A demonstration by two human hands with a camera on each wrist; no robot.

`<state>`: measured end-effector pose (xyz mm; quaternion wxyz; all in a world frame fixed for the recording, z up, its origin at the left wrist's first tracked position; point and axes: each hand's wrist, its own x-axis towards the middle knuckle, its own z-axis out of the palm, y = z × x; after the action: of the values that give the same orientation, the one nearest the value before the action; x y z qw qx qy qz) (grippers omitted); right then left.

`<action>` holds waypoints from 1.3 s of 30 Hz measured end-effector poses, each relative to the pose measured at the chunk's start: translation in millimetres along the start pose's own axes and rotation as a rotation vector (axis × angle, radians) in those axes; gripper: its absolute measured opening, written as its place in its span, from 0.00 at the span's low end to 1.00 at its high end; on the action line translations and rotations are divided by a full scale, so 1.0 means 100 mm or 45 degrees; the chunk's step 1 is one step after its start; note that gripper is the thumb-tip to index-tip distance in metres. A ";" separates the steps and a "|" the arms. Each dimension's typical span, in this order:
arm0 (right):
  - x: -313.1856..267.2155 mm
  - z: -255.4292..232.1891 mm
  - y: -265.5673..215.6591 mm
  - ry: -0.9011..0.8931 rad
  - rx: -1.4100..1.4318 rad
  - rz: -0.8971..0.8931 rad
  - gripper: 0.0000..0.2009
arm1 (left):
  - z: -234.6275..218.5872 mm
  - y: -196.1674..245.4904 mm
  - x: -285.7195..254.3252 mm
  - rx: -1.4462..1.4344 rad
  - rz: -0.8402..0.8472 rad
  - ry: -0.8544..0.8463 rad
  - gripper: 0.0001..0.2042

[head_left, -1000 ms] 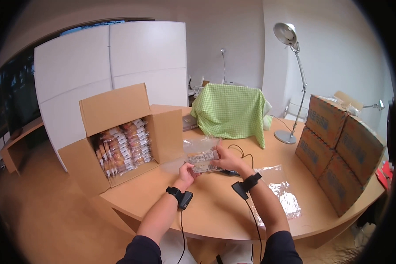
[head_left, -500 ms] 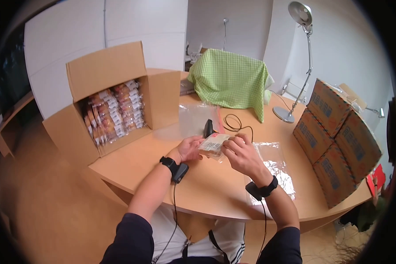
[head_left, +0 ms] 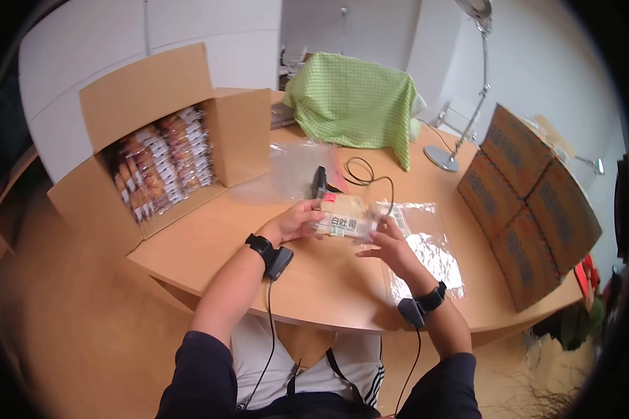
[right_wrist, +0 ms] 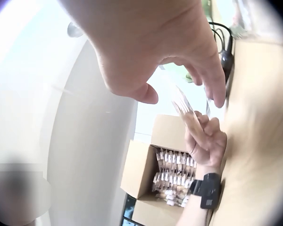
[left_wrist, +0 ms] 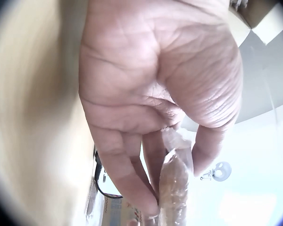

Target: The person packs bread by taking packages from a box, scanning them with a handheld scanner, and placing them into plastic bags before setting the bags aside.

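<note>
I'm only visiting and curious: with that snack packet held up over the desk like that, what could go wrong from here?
The left hand pinches the packet by one end only, and the right hand is open beside it, so it might slip and drop. The black device and its cable lie just behind and could be knocked. The clear bag lies near the table edge and might slide off.

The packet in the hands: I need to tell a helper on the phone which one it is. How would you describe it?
On the round wooden table, right of the open cardboard box full of packets, the left hand holds up one clear-wrapped packet. Unlike the boxed ones, it is out alone, its white printed label facing up, beside the right hand.
</note>
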<state>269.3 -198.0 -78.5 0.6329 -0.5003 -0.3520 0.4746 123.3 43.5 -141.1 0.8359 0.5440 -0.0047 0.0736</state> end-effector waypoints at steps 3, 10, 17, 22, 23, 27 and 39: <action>-0.08 0.07 0.09 -0.106 -0.184 0.012 0.21 | 0.08 -0.02 0.02 -0.012 0.020 -0.048 0.25; -0.05 -0.14 0.27 0.136 -0.064 -0.118 0.08 | 0.14 0.01 -0.05 -0.086 -0.200 -0.187 0.25; -0.16 -0.05 0.32 0.125 0.220 -0.055 0.16 | 0.35 -0.10 0.01 0.189 -0.297 -0.204 0.20; -0.48 -0.03 0.36 0.131 0.000 -0.045 0.25 | 0.64 -0.10 0.11 0.467 -0.413 -0.228 0.17; -0.59 -0.10 0.29 0.136 0.024 -0.044 0.24 | 0.71 -0.09 0.13 0.469 -0.425 -0.245 0.17; -1.15 -0.54 0.12 0.488 0.040 -0.194 0.22 | 1.10 0.00 0.20 0.658 -0.379 -0.322 0.16; -2.63 -1.09 0.11 0.907 -0.143 -0.108 0.23 | 2.33 -0.89 0.88 2.618 0.413 -0.318 0.25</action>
<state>287.7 -481.2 -108.8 0.7064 -0.6532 -0.1553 0.2238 238.5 -193.3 -119.7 -0.0555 0.9888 -0.0989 0.0966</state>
